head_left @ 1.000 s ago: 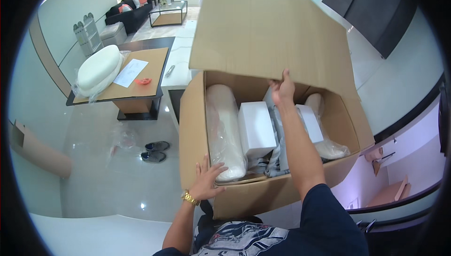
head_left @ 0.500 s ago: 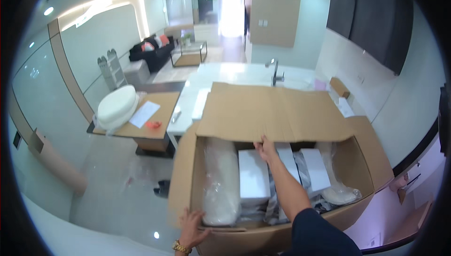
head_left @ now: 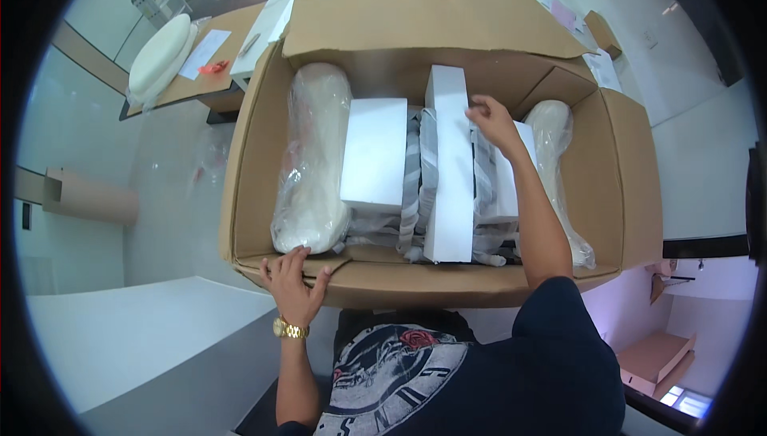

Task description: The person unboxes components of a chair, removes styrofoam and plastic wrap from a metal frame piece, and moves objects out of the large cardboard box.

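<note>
A large cardboard box (head_left: 375, 282) stands unfolded at the top in front of me. My left hand (head_left: 294, 286) lies on its near left edge, fingers spread over the rim. My right hand (head_left: 494, 123) is above the contents, fingers loosely bent and a little apart, at the right side of a long white foam block (head_left: 449, 172). Whether the fingertips touch that block is hard to tell. A wider white block (head_left: 375, 152) lies left of it, and a partly covered white block (head_left: 505, 188) lies under my right forearm. Cream padded pieces in clear plastic (head_left: 311, 160) (head_left: 551, 140) line both ends.
Grey-wrapped parts (head_left: 411, 188) lie between the blocks. The far flap (head_left: 431, 16) leans back over a white counter (head_left: 276, 8). On a side table at left are a cream oval cushion (head_left: 162, 59), a paper sheet (head_left: 205, 52) and an orange item (head_left: 214, 67). A rolled brown sheet (head_left: 96, 199) lies farther left.
My right hand has let go of the far flap, which now lies back, and has come over the foam blocks. My left hand stays at the near left edge. The view has tilted down.
</note>
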Action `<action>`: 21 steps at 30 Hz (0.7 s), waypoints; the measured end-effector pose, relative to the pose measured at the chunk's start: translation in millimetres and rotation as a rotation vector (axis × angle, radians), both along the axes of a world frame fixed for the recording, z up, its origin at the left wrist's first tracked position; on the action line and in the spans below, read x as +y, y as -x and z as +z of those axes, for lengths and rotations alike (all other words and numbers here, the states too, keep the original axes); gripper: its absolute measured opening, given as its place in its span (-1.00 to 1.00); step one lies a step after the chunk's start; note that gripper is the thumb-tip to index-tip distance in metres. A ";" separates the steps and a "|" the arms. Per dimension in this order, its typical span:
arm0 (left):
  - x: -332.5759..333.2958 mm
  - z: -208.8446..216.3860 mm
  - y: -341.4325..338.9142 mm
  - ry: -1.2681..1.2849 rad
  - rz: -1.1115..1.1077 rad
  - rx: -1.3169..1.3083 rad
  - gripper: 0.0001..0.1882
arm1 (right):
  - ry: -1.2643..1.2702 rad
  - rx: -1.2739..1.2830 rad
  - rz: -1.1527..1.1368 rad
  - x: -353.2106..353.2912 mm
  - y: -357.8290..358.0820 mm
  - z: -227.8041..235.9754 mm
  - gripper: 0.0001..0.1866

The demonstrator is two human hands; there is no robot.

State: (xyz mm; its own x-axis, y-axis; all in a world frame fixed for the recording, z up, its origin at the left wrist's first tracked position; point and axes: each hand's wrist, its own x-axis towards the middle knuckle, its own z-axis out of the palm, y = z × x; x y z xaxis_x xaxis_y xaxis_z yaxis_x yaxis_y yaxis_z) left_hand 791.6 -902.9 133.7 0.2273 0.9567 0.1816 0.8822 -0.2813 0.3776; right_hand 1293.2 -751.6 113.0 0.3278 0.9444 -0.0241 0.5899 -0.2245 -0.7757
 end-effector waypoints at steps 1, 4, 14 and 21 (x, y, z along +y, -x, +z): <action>-0.7 2.1 -2.8 -0.007 0.018 0.022 -0.48 | 0.015 -0.199 -0.005 -18.0 -1.8 -9.1 -0.20; 4.1 -2.2 -12.5 -0.031 0.053 0.059 -0.53 | 0.327 -0.544 -0.134 -74.4 10.6 -15.4 -0.07; 3.2 -7.3 -15.6 -0.057 0.090 0.099 -0.59 | 0.290 -0.389 -0.064 -94.3 24.5 -56.2 0.04; 2.7 -5.1 -14.6 -0.087 0.112 0.120 -0.64 | -0.159 -0.595 0.051 -83.9 73.4 -38.5 -0.14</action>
